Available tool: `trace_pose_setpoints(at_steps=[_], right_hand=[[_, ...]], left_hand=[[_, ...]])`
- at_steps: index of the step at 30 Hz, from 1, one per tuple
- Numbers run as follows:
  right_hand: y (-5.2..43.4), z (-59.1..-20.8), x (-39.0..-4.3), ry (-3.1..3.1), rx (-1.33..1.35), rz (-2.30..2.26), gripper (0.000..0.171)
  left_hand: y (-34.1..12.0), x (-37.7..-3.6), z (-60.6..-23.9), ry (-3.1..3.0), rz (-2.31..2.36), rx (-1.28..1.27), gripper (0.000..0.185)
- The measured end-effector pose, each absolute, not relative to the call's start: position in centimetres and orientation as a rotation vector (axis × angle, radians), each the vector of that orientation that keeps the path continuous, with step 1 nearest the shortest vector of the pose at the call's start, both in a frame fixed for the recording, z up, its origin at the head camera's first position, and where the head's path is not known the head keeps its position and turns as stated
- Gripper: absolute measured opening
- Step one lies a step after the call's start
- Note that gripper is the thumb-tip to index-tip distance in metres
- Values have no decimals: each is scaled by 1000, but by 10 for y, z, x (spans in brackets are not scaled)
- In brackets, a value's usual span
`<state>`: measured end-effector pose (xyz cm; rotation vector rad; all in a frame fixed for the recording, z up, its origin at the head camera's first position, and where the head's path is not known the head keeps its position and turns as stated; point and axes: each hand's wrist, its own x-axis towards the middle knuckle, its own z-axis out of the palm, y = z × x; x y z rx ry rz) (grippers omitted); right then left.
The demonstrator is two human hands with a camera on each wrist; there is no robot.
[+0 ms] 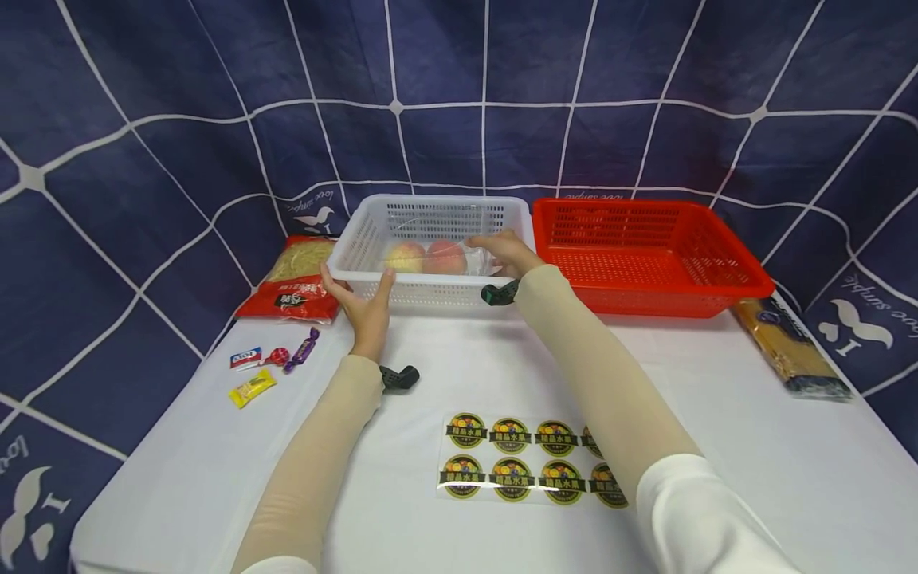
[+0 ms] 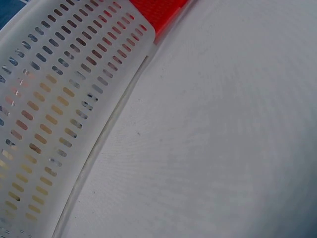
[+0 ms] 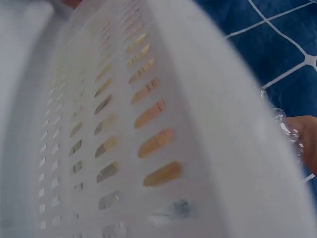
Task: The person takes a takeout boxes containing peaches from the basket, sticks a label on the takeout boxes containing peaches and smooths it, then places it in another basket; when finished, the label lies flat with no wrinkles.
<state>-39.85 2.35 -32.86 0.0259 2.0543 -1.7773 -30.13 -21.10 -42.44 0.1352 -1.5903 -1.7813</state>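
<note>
Two peaches [image 1: 446, 258] in clear plastic packaging [image 1: 476, 260] lie in a white slotted basket [image 1: 430, 292]. My right hand [image 1: 511, 252] reaches over the basket's front rim and pinches the clear plastic at the right end of the peaches. In the right wrist view, crinkled plastic [image 3: 292, 133] shows against a finger [image 3: 308, 134]. My left hand [image 1: 367, 312] is at the basket's front left corner, thumb and fingers spread, fingertips right at the rim. The left wrist view shows only the basket's slotted wall [image 2: 64, 99], with peach colour behind the slots.
A red basket [image 1: 660, 300] stands right beside the white one. To the left are a red food bag [image 1: 294, 291] and several wrapped candies [image 1: 253, 389]. A sheet of round stickers [image 1: 511, 461] lies in front, under the right forearm. A brown package [image 1: 789, 344] lies at far right.
</note>
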Motion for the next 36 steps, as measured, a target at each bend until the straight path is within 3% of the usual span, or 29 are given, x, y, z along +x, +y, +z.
trace_pose_setpoints(at_steps=[6,15,23,36], right_hand=[[22,-327,-396,2025,-17,-1916,64],[24,-313,-389,2297,-218,-1914,88],[40,-290,-387,2444,-266,-1784,74],[75,-270,-386,2660,-200,-1768,68]], left_hand=[[-210,-300,-423,-1589,-1790,146,116],[-211,-299,-424,-1593,-1781,163,112],[-210,-300,-425,-1605,-1779,171,112],[-212,-302,-427,-1607,-1772,153,115]])
